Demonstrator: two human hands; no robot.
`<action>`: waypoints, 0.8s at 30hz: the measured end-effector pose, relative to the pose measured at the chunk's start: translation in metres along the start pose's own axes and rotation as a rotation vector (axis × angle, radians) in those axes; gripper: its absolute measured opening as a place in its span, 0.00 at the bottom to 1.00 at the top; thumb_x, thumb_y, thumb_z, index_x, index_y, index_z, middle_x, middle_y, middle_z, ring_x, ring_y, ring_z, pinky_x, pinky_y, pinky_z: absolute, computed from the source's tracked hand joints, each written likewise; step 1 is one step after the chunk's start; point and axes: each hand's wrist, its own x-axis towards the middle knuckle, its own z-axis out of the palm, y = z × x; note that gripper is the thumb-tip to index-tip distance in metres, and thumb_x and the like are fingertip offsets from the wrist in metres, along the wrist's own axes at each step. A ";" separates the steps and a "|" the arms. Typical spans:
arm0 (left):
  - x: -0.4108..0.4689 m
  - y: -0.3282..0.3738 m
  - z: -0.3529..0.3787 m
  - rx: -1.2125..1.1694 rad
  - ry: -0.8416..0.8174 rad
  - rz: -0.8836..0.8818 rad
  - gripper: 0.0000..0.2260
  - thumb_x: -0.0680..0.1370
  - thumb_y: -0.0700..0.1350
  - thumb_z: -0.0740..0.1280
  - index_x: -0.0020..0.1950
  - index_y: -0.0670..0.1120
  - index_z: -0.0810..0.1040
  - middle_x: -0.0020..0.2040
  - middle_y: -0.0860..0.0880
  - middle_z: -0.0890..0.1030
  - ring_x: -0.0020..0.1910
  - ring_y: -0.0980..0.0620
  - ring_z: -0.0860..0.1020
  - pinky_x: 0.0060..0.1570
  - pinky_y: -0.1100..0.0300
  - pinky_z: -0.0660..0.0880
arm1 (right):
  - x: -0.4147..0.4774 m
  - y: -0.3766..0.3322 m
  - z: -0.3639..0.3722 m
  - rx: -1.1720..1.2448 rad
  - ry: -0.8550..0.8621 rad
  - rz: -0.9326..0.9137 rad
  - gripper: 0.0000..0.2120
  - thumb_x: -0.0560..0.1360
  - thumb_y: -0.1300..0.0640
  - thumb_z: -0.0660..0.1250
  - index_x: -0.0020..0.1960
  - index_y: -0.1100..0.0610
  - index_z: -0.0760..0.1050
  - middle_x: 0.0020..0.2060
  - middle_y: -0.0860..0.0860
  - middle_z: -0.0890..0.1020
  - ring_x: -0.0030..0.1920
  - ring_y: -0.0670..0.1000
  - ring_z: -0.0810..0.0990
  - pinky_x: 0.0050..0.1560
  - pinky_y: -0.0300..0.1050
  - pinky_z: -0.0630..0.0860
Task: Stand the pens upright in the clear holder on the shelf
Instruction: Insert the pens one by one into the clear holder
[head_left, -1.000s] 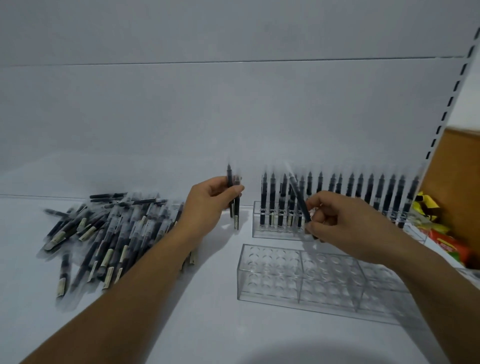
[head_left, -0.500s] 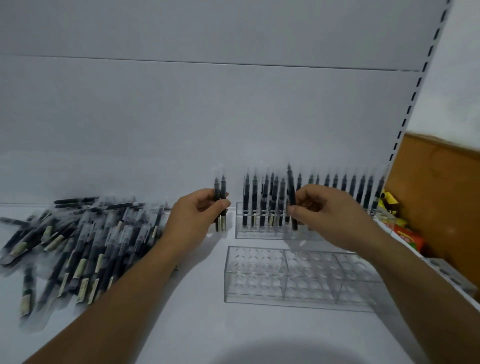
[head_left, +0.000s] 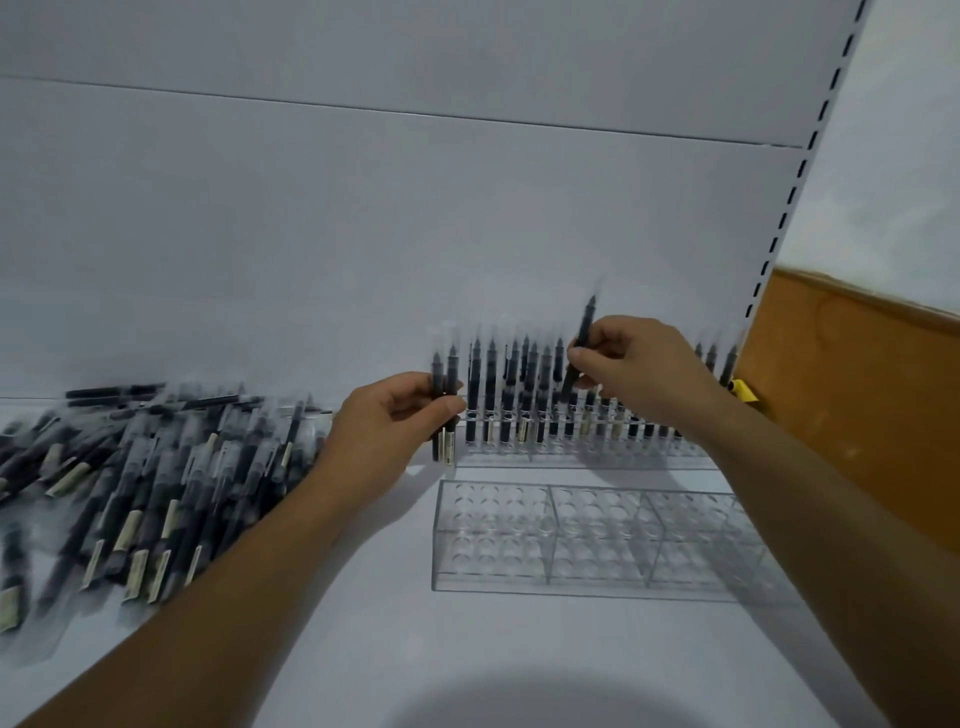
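Left hand: the left hand (head_left: 400, 423) has its fingers and thumb curled round two pens (head_left: 451, 370), gripping them near mid-length, just left of the rear holder.
Two pens: they are upright and side by side, tips up. Their lower ends with pale labels show under the hand, close to the shelf (head_left: 363, 649). Whether they touch it cannot be told.
Right hand: the right hand (head_left: 641, 366) pinches one pen (head_left: 586, 325) between thumb and fingertips, over the middle of the rear holder.
One pen: it is tilted slightly, tip up and to the right. Its lower end is down among the standing pens, and whether it sits in a hole cannot be told.
Rear holder: the clear rear holder (head_left: 597, 458) stands against the back panel (head_left: 363, 234).
Standing pens: a row of dark standing pens (head_left: 491, 379) fills the rear holder. The right hand and forearm hide part of the row.
Front holder: a second clear holder (head_left: 550, 540) lies just in front of the rear one. It is split into compartments, and rows of round holes show through its top.
Pile: a loose pile (head_left: 130, 467) of dark wrapped pens with pale labels lies flat on the shelf, left of the left forearm.
Right edge: a slotted upright (head_left: 795, 182) rises beside a brown board (head_left: 857, 395). A small yellow item (head_left: 744, 391) shows at the board's foot.
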 end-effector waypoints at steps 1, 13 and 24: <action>0.000 0.000 0.001 -0.006 0.000 -0.003 0.06 0.73 0.42 0.72 0.49 0.51 0.83 0.43 0.49 0.86 0.46 0.51 0.84 0.55 0.53 0.79 | 0.001 0.001 0.001 -0.008 -0.003 0.003 0.06 0.79 0.51 0.66 0.45 0.51 0.76 0.40 0.47 0.84 0.44 0.56 0.85 0.37 0.51 0.80; -0.004 -0.001 0.001 -0.010 -0.018 -0.030 0.06 0.73 0.42 0.72 0.48 0.50 0.83 0.43 0.49 0.86 0.45 0.52 0.84 0.53 0.57 0.79 | 0.012 0.011 0.007 -0.127 -0.081 0.008 0.09 0.78 0.49 0.67 0.46 0.54 0.79 0.40 0.50 0.84 0.42 0.49 0.84 0.43 0.48 0.80; -0.005 0.001 0.004 0.024 -0.024 -0.018 0.06 0.73 0.41 0.72 0.48 0.50 0.83 0.43 0.48 0.86 0.45 0.51 0.84 0.49 0.62 0.80 | 0.007 0.017 0.009 -0.381 -0.171 0.015 0.12 0.76 0.41 0.67 0.49 0.49 0.80 0.37 0.41 0.76 0.40 0.45 0.77 0.47 0.45 0.76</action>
